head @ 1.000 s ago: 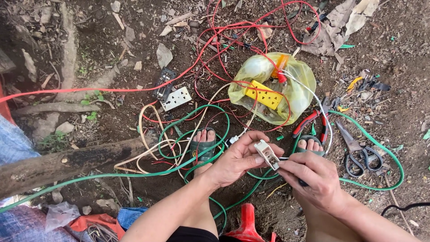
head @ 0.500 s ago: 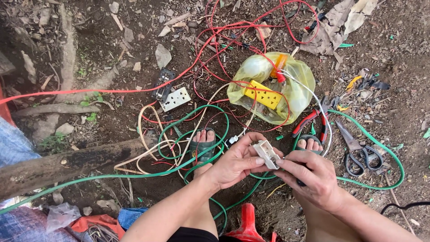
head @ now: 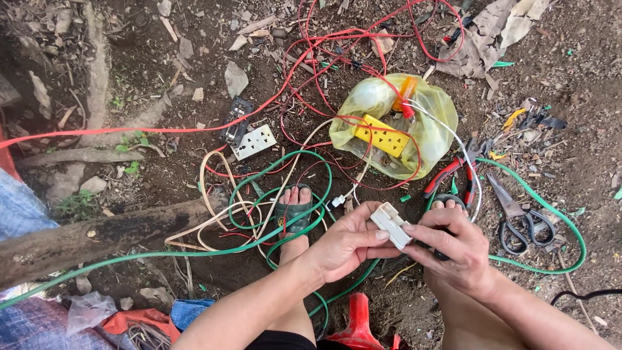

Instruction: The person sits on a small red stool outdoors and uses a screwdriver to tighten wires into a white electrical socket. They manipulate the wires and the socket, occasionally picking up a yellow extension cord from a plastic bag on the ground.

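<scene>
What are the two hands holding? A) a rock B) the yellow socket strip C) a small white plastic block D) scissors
C: the left hand and right hand both grip a small white block; the scissors lie on the dirt, apart.

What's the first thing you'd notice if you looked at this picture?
Probably the small white plastic socket part pinched between the left hand and the right hand, low in the middle. Above them, a yellow plastic bag holds a yellow power strip, with red wires and a green cable tangled over the dirt.
</scene>
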